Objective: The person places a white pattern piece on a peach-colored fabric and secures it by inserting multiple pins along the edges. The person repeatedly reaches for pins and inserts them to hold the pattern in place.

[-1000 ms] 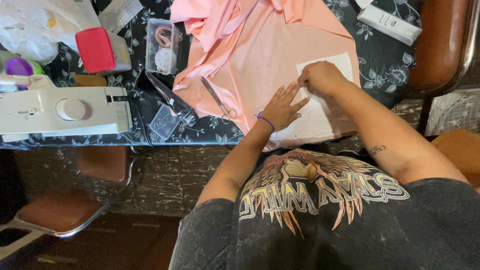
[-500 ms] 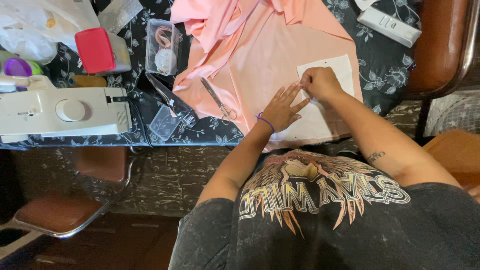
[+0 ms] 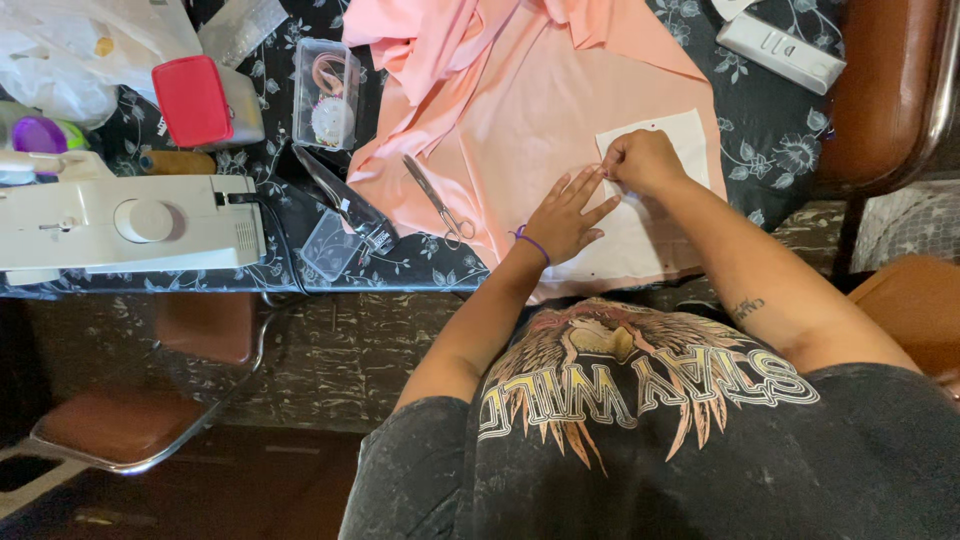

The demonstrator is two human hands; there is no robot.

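1. Since one second ago, the right hand (image 3: 643, 160) has moved a little along the upper left edge of the white paper pattern piece (image 3: 650, 215), toward its top corner. The left hand (image 3: 563, 222) has stayed almost in the same place.
2. The left hand lies flat with the fingers spread wide; it presses the paper and the peach-pink fabric (image 3: 510, 120) down and holds nothing.
3. The right hand's grip is narrow, the fingertips pinched together at the paper edge. What is between them is too small to see; it may be a pin.
4. The paper lies on the fabric, at the near right part of the table (image 3: 770, 150).
5. I judge that the work advances along the edge, fixing paper to cloth point by point.
6. The scissors (image 3: 440, 205) rest on the fabric, left of the left hand, untouched. The white sewing machine (image 3: 130, 225) stands well apart at the left.
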